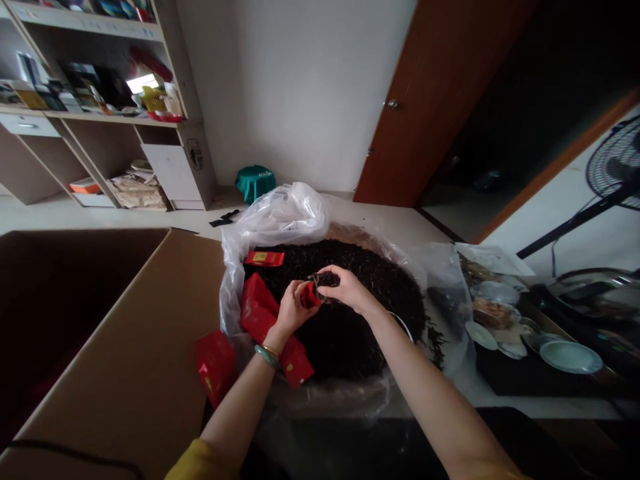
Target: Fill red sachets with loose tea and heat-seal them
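Near the center of the frame, a person's left hand [291, 311] curls its fingers around a small, bright red packet [311, 297], its mouth spread wide. The right hand [349, 291], just beside it, grips a clump of dark, twisted dried leaves [329, 279] at that mouth. Below both hands, a broad heap of the same blackish leaves [370, 267] fills a crumpled, clear plastic bag [295, 210]. A flat red packet with a gold label [265, 259] lies at the heap's upper left; larger glossy red packaging [257, 310] lies beneath the left wrist. A brown cardboard box [160, 313] stands at lower left, and a pale green shallow bowl [571, 355] sits at right.
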`<move>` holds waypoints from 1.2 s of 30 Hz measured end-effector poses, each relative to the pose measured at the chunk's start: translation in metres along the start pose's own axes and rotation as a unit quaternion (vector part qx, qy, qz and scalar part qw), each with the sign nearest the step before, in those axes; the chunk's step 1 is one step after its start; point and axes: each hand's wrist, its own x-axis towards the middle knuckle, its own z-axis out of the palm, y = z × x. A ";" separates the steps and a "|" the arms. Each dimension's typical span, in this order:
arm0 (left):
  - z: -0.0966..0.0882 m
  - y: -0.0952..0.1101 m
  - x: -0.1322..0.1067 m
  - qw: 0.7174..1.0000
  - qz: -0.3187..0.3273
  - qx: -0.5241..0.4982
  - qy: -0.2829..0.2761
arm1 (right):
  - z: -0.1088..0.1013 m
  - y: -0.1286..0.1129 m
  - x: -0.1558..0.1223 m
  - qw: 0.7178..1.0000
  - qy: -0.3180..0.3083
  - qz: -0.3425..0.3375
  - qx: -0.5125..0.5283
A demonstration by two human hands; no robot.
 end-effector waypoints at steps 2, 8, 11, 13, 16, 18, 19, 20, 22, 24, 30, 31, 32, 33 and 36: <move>-0.001 0.002 0.000 1.000 -0.004 -0.008 -0.002 | -0.003 0.003 0.002 0.998 0.019 -0.025 -0.053; -0.002 0.006 0.001 0.999 -0.022 -0.022 -0.012 | -0.009 0.007 0.004 0.965 0.074 -0.080 -0.238; -0.001 0.004 0.000 0.999 -0.028 -0.029 -0.013 | -0.006 0.004 0.004 0.948 0.078 -0.085 -0.296; 0.000 0.003 -0.001 0.999 -0.031 -0.029 -0.019 | -0.005 0.000 0.002 0.938 0.054 -0.086 -0.330; -0.001 0.003 -0.001 0.999 -0.034 -0.028 -0.026 | -0.003 -0.007 0.000 0.914 0.011 -0.075 -0.398; -0.001 0.004 -0.001 0.999 -0.032 -0.026 -0.033 | 0.000 -0.013 -0.002 0.893 0.005 -0.052 -0.447; -0.002 0.004 -0.001 0.999 -0.030 -0.025 -0.036 | 0.001 -0.015 -0.002 0.883 0.009 -0.039 -0.467; -0.002 0.005 -0.001 0.999 -0.028 -0.024 -0.038 | 0.003 -0.017 -0.001 0.875 0.014 -0.029 -0.484; -0.001 0.005 -0.001 0.999 -0.024 -0.021 -0.034 | 0.007 -0.020 0.001 0.863 0.022 -0.020 -0.505; -0.001 0.005 0.000 0.999 -0.025 -0.021 -0.024 | 0.008 -0.021 0.003 0.861 0.016 -0.024 -0.508; -0.001 0.007 0.000 0.998 -0.048 -0.035 -0.009 | -0.001 -0.020 0.006 0.912 -0.054 -0.055 -0.402; -0.001 0.007 0.000 0.998 -0.047 -0.030 -0.010 | -0.001 -0.019 0.006 0.916 -0.051 -0.048 -0.394; -0.001 0.007 0.000 0.999 -0.045 -0.025 -0.012 | -0.002 -0.020 0.006 0.916 -0.047 -0.041 -0.396; -0.001 0.007 0.000 0.999 -0.041 -0.018 -0.012 | -0.001 -0.020 0.006 0.913 -0.043 -0.035 -0.404; 0.000 0.006 -0.001 0.999 -0.038 0.001 -0.011 | 0.003 -0.025 0.005 0.894 -0.044 -0.037 -0.444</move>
